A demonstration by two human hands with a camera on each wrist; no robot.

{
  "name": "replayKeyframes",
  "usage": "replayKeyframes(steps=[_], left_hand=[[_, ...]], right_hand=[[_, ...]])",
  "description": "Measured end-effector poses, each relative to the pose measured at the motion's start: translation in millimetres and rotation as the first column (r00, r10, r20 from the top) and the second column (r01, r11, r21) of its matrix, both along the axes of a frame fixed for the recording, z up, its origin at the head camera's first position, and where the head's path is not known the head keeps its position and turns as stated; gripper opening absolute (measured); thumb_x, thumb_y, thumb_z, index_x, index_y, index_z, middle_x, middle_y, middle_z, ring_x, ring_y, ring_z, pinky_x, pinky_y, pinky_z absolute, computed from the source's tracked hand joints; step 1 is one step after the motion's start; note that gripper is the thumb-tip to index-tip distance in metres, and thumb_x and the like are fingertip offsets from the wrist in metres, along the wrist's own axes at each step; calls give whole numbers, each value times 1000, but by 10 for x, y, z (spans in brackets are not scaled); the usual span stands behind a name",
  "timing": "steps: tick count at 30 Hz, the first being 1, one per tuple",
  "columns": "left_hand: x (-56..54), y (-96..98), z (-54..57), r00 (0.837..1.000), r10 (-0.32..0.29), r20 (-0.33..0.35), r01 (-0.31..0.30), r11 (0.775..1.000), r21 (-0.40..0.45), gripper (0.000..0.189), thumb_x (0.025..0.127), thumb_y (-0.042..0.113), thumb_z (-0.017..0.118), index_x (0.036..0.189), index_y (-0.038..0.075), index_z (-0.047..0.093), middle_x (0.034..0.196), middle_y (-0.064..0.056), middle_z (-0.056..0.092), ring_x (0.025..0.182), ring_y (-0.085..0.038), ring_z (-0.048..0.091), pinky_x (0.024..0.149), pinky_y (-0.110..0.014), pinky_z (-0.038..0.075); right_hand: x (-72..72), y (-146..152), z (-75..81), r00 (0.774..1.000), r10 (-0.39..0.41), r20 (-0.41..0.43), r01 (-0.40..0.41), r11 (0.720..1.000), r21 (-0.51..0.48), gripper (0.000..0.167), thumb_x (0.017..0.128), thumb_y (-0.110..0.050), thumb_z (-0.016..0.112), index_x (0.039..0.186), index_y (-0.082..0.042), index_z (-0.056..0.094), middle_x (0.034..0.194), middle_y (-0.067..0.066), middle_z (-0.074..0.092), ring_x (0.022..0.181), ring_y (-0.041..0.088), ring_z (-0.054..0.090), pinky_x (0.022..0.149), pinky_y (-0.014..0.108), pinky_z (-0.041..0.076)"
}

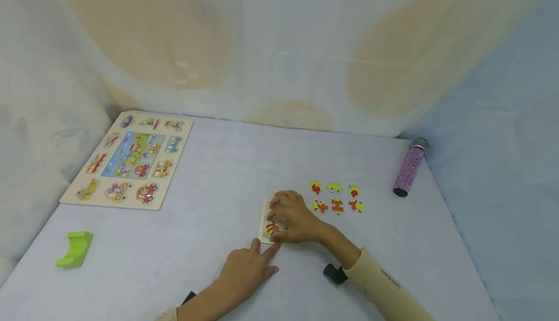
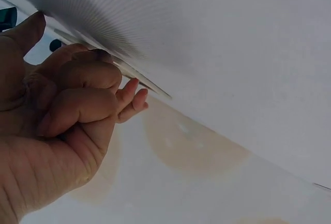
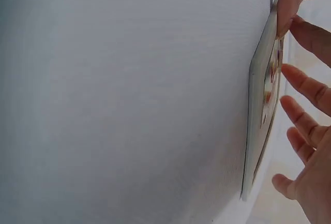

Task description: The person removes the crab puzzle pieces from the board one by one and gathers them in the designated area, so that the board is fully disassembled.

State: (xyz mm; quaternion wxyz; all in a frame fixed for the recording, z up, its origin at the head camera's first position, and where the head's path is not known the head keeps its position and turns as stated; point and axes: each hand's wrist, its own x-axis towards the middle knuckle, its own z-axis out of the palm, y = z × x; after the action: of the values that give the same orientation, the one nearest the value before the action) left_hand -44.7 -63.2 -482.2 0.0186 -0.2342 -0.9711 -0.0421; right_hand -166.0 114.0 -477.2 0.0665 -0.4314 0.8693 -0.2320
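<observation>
A small wooden puzzle board [image 1: 261, 229] lies flat on the table, with an orange-and-yellow piece [image 1: 271, 229] in its near left part. Spread above the board is my right hand [image 1: 294, 219], fingertips at or just over its surface and hiding much of it. In the right wrist view this hand [image 3: 310, 177] appears with its fingers apart. My left hand [image 1: 246, 272] reaches the near edge, its extended index finger touching the board there. Its other fingers [image 2: 85, 102] are folded in the left wrist view. Several loose puzzle pieces [image 1: 337, 206] lie in two rows right of the board.
A larger vehicle-picture puzzle board [image 1: 174, 185] lies at the back left. Near the left edge sits a green curved block [image 1: 77, 249]. A purple glittery microphone [image 1: 409, 169] lies at the right. Draped cloth [image 1: 297, 59] walls stand around the table.
</observation>
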Motion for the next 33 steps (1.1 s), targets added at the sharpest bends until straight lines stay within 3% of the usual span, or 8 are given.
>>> replayKeyframes(steps=[4, 10, 13, 16, 21, 27, 33], left_hand=[[-4, -11, 3, 998, -26, -60, 24, 999, -26, 49, 88, 53, 66, 133, 32, 61, 82, -3, 53, 44, -11, 38, 41, -24, 27], [0, -112, 122, 992, -99, -81, 99, 995, -9, 48, 87, 51, 69, 131, 34, 64, 88, -3, 62, 45, -10, 42, 43, -24, 29], [-128, -244, 215, 995, -63, -71, 66, 997, 37, 47, 85, 53, 70, 127, 32, 68, 85, -2, 59, 46, -8, 40, 43, -25, 30], [-373, -389, 244, 998, 0, -57, 3, 998, 56, 56, 81, 59, 71, 129, 29, 67, 83, -2, 55, 46, -9, 36, 43, -25, 31], [-713, -509, 134, 999, 24, 45, -26, 998, 62, 85, 72, 74, 69, 142, 29, 55, 87, -5, 50, 47, -11, 31, 43, -25, 30], [-847, -483, 21, 997, -1, 83, -4, 998, 61, 102, 62, 82, 70, 147, 29, 50, 88, -6, 46, 49, -12, 30, 44, -26, 30], [-858, -476, 31, 990, 38, 138, -44, 998, 37, 100, 60, 80, 73, 145, 32, 52, 90, -7, 47, 49, -14, 34, 46, -28, 33]], right_hand=[[21, 27, -14, 994, -23, -102, 25, 1000, 15, 43, 71, -44, 87, 101, -17, 72, 121, 4, 56, 135, 28, 37, 114, 54, 22], [61, 49, -33, 990, -42, -137, 46, 999, 21, 37, 75, -43, 85, 99, -18, 73, 120, 4, 57, 136, 27, 37, 115, 54, 21], [73, 55, -30, 989, -47, -140, 50, 998, 25, 33, 78, -42, 83, 98, -17, 74, 121, 4, 57, 136, 27, 37, 115, 55, 20], [77, 62, -21, 989, -55, -140, 60, 998, 29, 33, 79, -41, 83, 100, -16, 74, 122, 4, 56, 136, 27, 36, 115, 56, 20], [82, 54, -31, 992, -55, -109, 59, 998, 32, 32, 80, -38, 82, 103, -16, 74, 124, 4, 55, 136, 26, 35, 117, 56, 18], [95, 30, -40, 994, -52, -94, 53, 998, 16, 27, 80, -32, 81, 100, -16, 73, 122, 3, 55, 136, 25, 36, 118, 54, 17], [157, 129, 3, 989, -89, -115, 88, 996, -15, 26, 77, -32, 82, 97, -18, 73, 122, 2, 56, 136, 25, 36, 116, 55, 21]])
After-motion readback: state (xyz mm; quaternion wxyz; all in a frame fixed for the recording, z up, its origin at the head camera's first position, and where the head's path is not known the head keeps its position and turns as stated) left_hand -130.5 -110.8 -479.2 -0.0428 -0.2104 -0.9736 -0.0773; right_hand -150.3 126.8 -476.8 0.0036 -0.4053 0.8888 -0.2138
